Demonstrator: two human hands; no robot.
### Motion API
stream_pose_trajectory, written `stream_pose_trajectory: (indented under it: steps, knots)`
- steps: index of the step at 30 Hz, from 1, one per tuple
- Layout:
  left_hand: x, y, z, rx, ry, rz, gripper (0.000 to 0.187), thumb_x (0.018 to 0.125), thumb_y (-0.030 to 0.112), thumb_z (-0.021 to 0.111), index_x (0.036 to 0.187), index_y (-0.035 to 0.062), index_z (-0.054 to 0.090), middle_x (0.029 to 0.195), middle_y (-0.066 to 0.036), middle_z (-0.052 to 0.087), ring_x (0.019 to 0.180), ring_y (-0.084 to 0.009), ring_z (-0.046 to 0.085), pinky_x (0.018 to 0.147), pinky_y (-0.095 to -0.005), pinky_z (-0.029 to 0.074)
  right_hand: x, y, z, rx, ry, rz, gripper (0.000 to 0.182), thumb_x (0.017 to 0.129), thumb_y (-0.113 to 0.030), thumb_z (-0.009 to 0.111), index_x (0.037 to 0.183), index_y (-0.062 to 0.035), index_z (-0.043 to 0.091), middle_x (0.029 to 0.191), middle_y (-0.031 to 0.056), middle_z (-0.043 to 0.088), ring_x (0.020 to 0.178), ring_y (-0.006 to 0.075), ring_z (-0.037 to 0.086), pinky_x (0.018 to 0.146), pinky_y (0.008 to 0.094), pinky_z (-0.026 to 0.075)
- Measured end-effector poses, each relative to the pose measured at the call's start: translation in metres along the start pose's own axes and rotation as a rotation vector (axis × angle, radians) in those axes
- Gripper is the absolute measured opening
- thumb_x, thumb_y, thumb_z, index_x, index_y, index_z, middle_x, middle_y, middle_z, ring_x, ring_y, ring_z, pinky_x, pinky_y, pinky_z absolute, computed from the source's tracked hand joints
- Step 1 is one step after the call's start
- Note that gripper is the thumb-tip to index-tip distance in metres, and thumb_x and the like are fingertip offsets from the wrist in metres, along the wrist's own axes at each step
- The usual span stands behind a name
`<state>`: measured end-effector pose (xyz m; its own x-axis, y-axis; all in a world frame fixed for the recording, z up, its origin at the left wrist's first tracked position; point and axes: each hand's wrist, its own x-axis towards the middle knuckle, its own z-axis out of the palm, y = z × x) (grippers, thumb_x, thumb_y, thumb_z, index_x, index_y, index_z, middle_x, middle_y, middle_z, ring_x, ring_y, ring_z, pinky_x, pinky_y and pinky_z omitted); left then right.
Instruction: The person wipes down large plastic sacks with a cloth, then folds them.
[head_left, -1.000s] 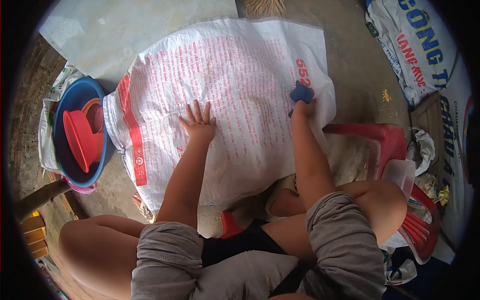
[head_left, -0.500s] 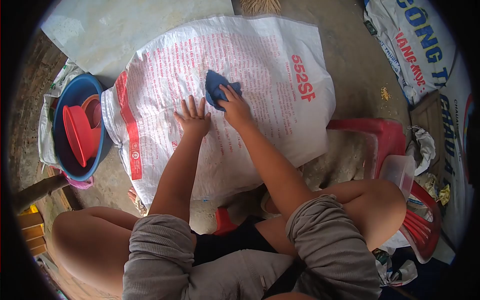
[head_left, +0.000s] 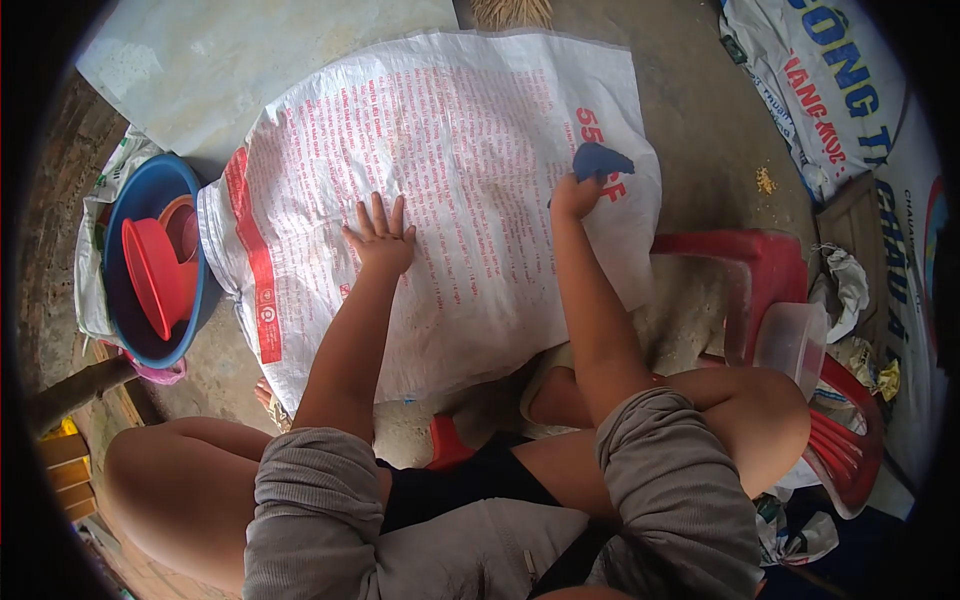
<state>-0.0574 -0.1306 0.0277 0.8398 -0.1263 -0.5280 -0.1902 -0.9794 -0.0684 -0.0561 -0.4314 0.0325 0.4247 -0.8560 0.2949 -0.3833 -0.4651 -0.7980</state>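
Observation:
A large white woven sack (head_left: 480, 290) with red print lies spread out in front of me. On its middle my left hand (head_left: 382, 238) rests flat, fingers spread apart. My right hand (head_left: 577, 196) grips a dark blue cloth (head_left: 602, 162) over the right part of the sack, where it covers some of the big red lettering. The fingers curl around the cloth's lower end, and the rest of it sticks out past them.
To the left stands a blue basin (head_left: 113, 270) with red plastic bowls (head_left: 150, 275) in it. A red plastic chair (head_left: 770, 265) and a clear tub (head_left: 790, 342) are on the right, near more printed sacks (head_left: 815, 110). A grey sheet (head_left: 200, 70) lies beyond the sack.
My right hand has moved the blue cloth from the sack's middle to its right side, over the large red lettering. My left hand has stayed in nearly the same spot.

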Motion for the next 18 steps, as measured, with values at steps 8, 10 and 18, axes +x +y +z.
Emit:
stream_pose_trajectory:
  steps: [8, 10, 18]
  knots:
    - [-0.001, 0.001, 0.001, -0.014, 0.006, -0.005, 0.059, 0.101, 0.05, 0.019, 0.154, 0.0331, 0.0, 0.161, -0.008, -0.01, 0.147, -0.0359, -0.01, 0.111, -0.068, 0.002, -0.104, -0.064, 0.012, -0.132, -0.843, -0.793, 0.032, 0.073, -0.004, 0.06, 0.104, -0.0044, 0.069, 0.148, 0.0153, 0.038, 0.137, 0.0381, 0.034, 0.111, 0.0472, 0.033]
    - [0.001, -0.001, 0.002, -0.024, 0.017, -0.002, 0.059, 0.101, 0.05, 0.019, 0.154, 0.0332, 0.0, 0.162, -0.008, -0.01, 0.148, -0.0358, -0.01, 0.111, -0.068, 0.001, -0.116, -0.063, 0.009, -0.265, -0.991, -0.784, 0.027, 0.078, -0.016, 0.065, 0.104, -0.0091, 0.071, 0.152, 0.0114, 0.035, 0.14, 0.0352, 0.03, 0.113, 0.0582, 0.024]
    - [-0.004, -0.008, 0.03, -0.146, 0.429, 0.077, 0.057, 0.1, 0.051, 0.023, 0.153, 0.0289, 0.023, 0.16, -0.012, 0.016, 0.147, -0.0363, 0.01, 0.111, -0.0671, 0.006, -0.098, -0.093, 0.026, -0.123, -0.94, -0.481, 0.06, 0.076, -0.056, 0.07, 0.124, -0.0204, 0.062, 0.153, 0.0136, 0.032, 0.142, 0.0399, 0.025, 0.105, 0.0745, 0.01]
